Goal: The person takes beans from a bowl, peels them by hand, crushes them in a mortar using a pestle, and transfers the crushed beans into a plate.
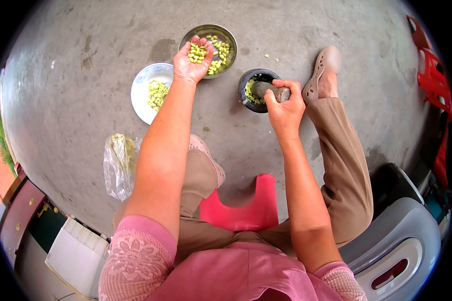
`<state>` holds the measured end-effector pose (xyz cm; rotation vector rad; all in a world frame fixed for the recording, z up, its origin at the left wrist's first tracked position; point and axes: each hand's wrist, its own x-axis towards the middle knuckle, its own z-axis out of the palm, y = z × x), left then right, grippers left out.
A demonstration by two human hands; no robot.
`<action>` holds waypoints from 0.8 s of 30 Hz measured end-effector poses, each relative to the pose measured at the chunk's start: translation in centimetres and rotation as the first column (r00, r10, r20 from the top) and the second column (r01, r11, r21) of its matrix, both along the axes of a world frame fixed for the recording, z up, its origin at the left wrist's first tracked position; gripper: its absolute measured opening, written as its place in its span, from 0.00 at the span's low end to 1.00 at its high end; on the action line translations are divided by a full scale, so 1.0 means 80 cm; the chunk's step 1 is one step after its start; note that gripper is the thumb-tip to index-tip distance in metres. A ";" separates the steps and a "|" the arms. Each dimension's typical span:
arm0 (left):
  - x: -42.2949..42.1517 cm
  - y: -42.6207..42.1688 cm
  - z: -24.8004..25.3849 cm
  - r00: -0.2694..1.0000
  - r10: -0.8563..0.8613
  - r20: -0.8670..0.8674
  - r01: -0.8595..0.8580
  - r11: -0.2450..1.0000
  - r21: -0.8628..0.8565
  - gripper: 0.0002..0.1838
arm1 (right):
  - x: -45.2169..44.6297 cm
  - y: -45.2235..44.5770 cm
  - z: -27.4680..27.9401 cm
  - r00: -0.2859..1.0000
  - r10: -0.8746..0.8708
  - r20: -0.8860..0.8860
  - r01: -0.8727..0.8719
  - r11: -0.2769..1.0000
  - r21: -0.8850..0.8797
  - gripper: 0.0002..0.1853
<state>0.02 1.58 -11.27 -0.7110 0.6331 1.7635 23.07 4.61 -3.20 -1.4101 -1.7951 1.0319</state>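
Note:
Palm up, my left hand [191, 65] holds several green beans [197, 53] in its cupped palm, over the near left rim of a metal bowl [233, 41]. More green beans [219, 51] lie in that bowl. My right hand [288, 110] is wrapped round the thick end of a stone pestle [266, 91]. The pestle leans into a dark stone mortar [245, 102], where crushed green bits [251, 91] line the left side. Left of the metal bowl, a white plate [139, 94] carries a heap of chopped or crushed green pieces [157, 95], partly behind my left forearm.
A clear plastic bag [117, 168] lies beside my left forearm. Below, between my legs, is a pink stool [241, 213]. Two small green pieces lie on the concrete floor [266, 55]. Grey plastic chair [404, 241] at lower right; red chairs [432, 75] at far right.

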 end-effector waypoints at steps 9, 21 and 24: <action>0.049 -0.015 0.091 0.961 -0.240 -0.134 0.269 0.921 0.280 0.09 | 0.013 -0.007 0.018 1.000 -0.016 0.007 0.016 0.998 -0.064 0.10; 0.154 -0.051 0.110 0.946 -0.280 -0.164 0.269 0.959 -0.085 0.09 | 0.040 0.018 0.119 0.968 -0.115 -0.222 0.079 0.983 -0.164 0.10; 0.174 -0.037 0.116 0.793 -0.510 -0.332 0.441 0.858 -0.264 0.12 | 0.042 0.019 0.112 0.965 -0.136 -0.226 0.098 0.981 -0.170 0.10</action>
